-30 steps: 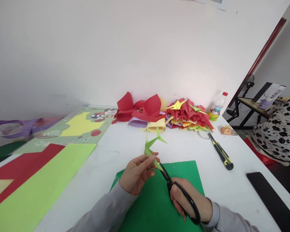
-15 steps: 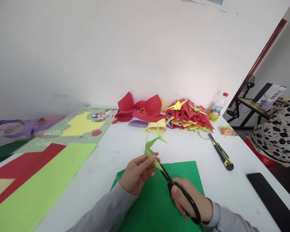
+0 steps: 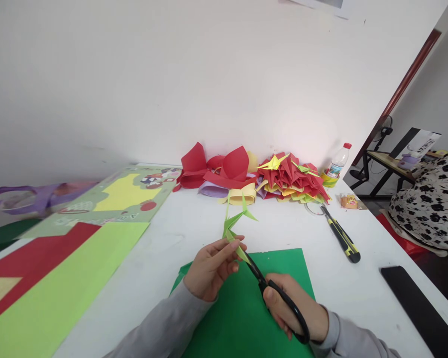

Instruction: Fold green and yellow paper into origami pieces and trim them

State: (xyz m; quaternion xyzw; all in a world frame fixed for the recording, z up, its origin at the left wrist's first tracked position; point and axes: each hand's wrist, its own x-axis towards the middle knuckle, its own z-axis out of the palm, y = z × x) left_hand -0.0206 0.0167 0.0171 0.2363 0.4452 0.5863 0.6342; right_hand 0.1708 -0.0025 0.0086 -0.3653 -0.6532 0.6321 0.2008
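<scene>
Between the thumb and fingers of my left hand (image 3: 216, 266) is a folded light-green paper piece (image 3: 234, 223) with several pointed arms. My right hand (image 3: 293, 303) grips black-handled scissors (image 3: 288, 303), their blades pointing up and left to the lower tip of the folded paper. The blades look closed or nearly so, and part of them is hidden by the paper and fingers. Both hands are above a dark green sheet (image 3: 242, 308) on the white table (image 3: 164, 248).
Red, yellow and purple paper pieces (image 3: 235, 166) and folded red stars (image 3: 287, 174) line the wall. To the right are a bottle (image 3: 338, 161), a small packet (image 3: 349, 201), a cutter (image 3: 341, 236) and a black strip (image 3: 420, 303). Coloured sheets (image 3: 78, 278) lie left.
</scene>
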